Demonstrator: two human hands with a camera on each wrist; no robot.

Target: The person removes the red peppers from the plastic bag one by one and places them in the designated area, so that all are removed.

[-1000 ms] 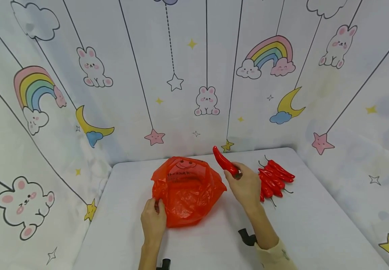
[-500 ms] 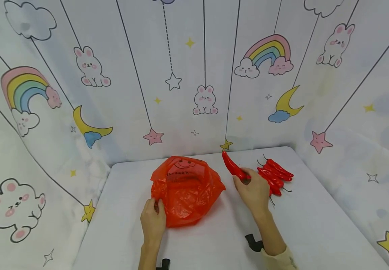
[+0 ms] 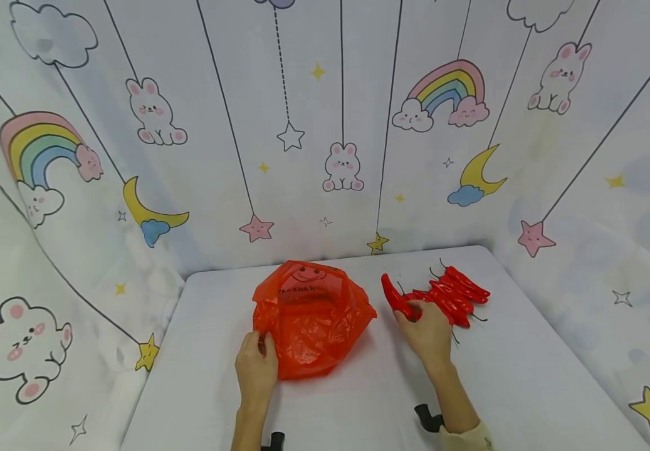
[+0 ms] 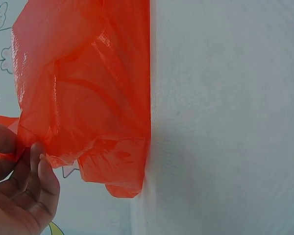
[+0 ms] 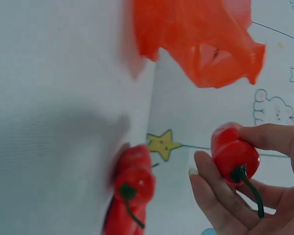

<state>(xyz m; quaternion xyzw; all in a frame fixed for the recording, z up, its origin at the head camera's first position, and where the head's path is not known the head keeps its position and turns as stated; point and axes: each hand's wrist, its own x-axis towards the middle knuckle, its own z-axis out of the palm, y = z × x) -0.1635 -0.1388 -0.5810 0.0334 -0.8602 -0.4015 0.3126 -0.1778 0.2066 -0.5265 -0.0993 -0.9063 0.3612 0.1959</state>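
A red plastic bag (image 3: 313, 341) with a printed smiling face stands puffed out on the white table. My left hand (image 3: 256, 369) pinches its near left edge; the left wrist view shows thumb and fingers on the thin film (image 4: 83, 98). To the right of the bag, my right hand (image 3: 429, 335) grips a red chili pepper (image 3: 391, 293) by its thick end. Its green stem (image 5: 257, 198) points away from the fingers in the right wrist view. Several more red chili peppers (image 3: 462, 288) lie in a row by that hand, which partly hides them.
The table (image 3: 528, 376) ends at a fabric backdrop (image 3: 223, 156) printed with rabbits, rainbows and stars, which also rises at both sides. Black camera mounts (image 3: 429, 418) sit at the wrists.
My right hand has moved right and lower with the chili pepper, away from the bag and closer to the row of peppers. My left hand stays on the bag's edge.
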